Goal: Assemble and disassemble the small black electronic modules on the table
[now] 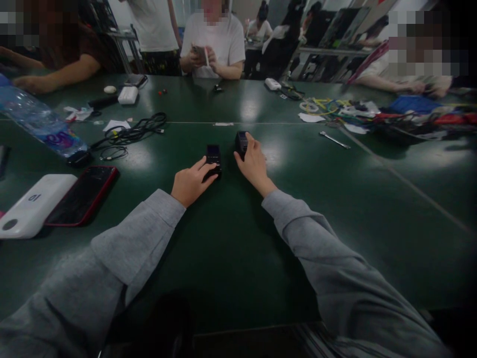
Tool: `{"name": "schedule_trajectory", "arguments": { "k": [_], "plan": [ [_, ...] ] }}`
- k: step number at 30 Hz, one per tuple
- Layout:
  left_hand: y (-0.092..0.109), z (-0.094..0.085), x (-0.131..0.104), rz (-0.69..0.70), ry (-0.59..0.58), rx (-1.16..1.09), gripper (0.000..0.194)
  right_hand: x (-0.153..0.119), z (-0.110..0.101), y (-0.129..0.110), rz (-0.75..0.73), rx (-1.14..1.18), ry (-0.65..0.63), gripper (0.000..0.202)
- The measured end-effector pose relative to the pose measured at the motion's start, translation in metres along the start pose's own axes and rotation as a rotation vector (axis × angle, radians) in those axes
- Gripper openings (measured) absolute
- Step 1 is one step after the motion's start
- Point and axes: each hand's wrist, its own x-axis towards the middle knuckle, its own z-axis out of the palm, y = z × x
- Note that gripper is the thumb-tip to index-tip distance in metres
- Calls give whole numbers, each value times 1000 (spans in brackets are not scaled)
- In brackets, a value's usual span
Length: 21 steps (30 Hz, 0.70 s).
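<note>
Two small black handheld devices lie side by side on the dark green table, in the middle of the head view. My left hand (192, 181) is closed about the lower part of the left device (213, 151), which has a small dark screen at its far end and buttons below it. My right hand (255, 161) grips the right device (241, 141) from its right side, thumb on the near edge and fingers over the top. That hand hides much of the right device. A narrow gap separates the two devices.
To the left lie a red-edged phone (84, 196), a white power bank (37, 205), a plastic bottle (48, 127) and black cables (139, 128). At the right are a wrench (334, 140) and a heap of coloured wires (372, 113). Several people are across the table.
</note>
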Motion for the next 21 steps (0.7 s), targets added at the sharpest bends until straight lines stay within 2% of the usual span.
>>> {"name": "schedule_trajectory", "arguments": {
  "k": [4,12,21],
  "plan": [
    [9,0,-1,31,-12,28,39,4,5,-2,27,16,-43,59],
    [24,-2,-3,99,-64,147,42,0,4,-30,-16,47,-156,56],
    [24,-2,-3,97,-91,156,43,7,8,-29,11,-13,-164,56]
  ]
}}
